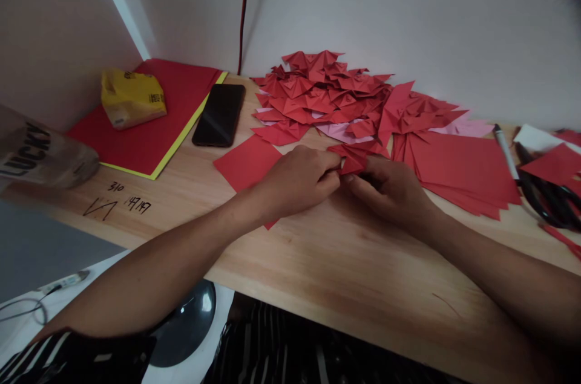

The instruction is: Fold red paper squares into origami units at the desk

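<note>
Both hands meet over the wooden table (345,275) on a small folded piece of red paper (353,161). My left hand (297,181) is closed, its fingertips pinching the left side of the piece. My right hand (390,189) is curled round its right side and underneath. Just behind the hands lies a heap of folded red paper shapes (327,91), with some pink ones among them. A flat red paper square (247,163) lies partly under my left hand.
A stack of flat red sheets (458,169) lies right of the hands, with a pen (505,151) and black scissors (544,193) beyond. A black phone (220,113), red card (154,118) with a yellow packet (131,97) lie at left. Walls close behind.
</note>
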A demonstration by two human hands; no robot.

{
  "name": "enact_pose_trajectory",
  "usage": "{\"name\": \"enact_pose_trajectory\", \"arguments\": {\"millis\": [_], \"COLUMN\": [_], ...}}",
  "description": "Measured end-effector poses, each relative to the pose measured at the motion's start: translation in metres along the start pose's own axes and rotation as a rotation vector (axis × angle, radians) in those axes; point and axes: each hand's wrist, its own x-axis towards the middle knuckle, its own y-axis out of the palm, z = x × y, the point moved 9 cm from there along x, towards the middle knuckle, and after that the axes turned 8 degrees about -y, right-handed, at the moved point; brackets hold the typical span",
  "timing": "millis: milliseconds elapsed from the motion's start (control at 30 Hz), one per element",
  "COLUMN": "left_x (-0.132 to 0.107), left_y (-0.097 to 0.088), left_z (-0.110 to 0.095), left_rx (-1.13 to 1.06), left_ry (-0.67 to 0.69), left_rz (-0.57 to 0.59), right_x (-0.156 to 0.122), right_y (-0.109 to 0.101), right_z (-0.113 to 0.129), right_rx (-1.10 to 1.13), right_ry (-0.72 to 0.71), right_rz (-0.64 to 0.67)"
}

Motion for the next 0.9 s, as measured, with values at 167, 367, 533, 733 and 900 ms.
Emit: {"name": "enact_pose_trajectory", "arguments": {"millis": [167,367,533,733,900], "left_x": [0.0007,0.0021,0.0025,0.003,0.0035], "left_y": [0.0,-0.0044,-0.0067,-0.0025,-0.0012], "left_z": [0.0013,0.0004,0.0014,0.0033,0.0042], "left_rx": [-0.009,-0.03,-0.077,-0.081,-0.076], "left_ry": [-0.013,-0.011,-0.027,-0.018,-0.022], "left_rz": [0.01,-0.013,-0.021,-0.009,-0.015], "right_x": [-0.0005,-0.0019,-0.0022,-0.0017,-0.0011], "right_y": [-0.0007,-0.0012,-0.0008,0.0,0.0015], "right_z": [-0.0019,-0.0058,-0.0059,-0.0052,-0.0034], "right_rx": [0.007,0.066,0.059,0.017,0.016], "right_ry": [0.022,0.049,0.059,0.028,0.005], "right_rz": [0.004,-0.004,0.0,0.004,0.027]}}
